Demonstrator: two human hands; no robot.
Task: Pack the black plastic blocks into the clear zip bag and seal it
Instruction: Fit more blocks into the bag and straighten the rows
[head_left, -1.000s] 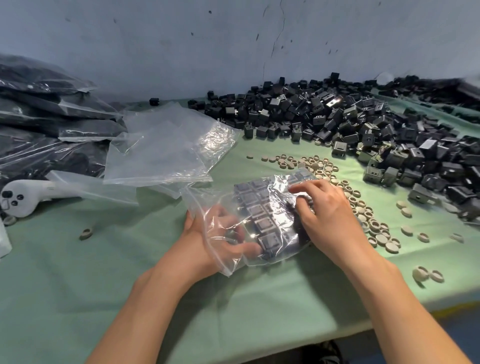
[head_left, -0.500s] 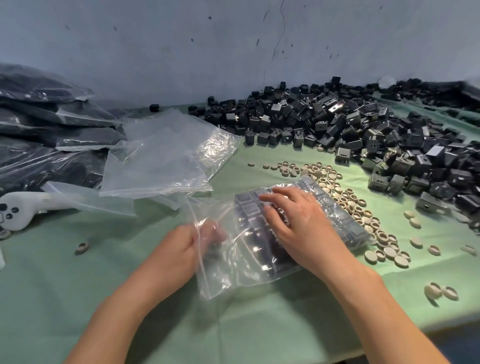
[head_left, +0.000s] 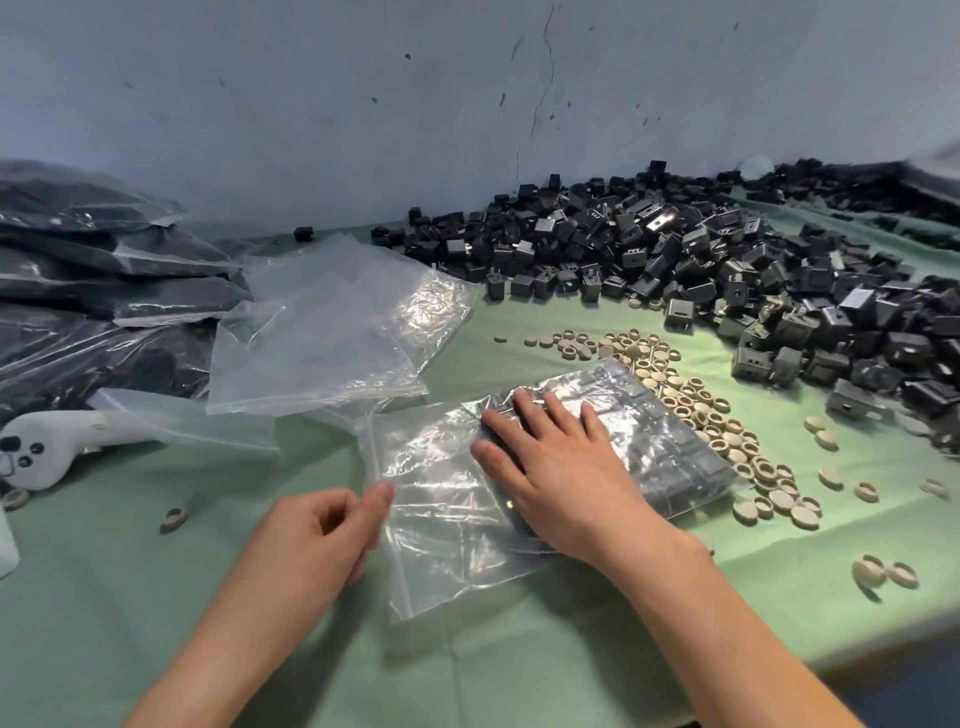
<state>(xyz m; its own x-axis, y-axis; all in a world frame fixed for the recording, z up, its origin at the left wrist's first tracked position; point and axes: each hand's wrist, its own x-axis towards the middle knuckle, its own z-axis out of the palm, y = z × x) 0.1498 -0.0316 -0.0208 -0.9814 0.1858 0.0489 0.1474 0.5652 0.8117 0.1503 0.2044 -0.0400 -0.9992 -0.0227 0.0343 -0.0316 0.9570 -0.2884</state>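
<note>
Right hand (head_left: 566, 483) lies spread on bagged blocks (head_left: 691, 452); left hand (head_left: 317, 530) pinches the zip bag (head_left: 447, 519) at its edge

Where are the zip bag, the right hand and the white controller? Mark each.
zip bag (head_left: 441, 525), head view, clear empty part by its mouth.
right hand (head_left: 563, 470), head view, back of the hand.
white controller (head_left: 60, 441), head view, its rounded head.

Green cloth (head_left: 156, 623), covering the table, set against a grey-blue wall (head_left: 311, 104) with a thin vertical crack (head_left: 540, 78). Far left: stack of sealed bags (head_left: 104, 270) with dark contents; beside it, a loose heap of empty clear bags (head_left: 332, 332); in front, a white handheld controller (head_left: 47, 447), its handle under a clear bag. Beige round caps (head_left: 691, 400), scattered in a band right of centre, with a lone ring (head_left: 173, 518) near the controller.
</note>
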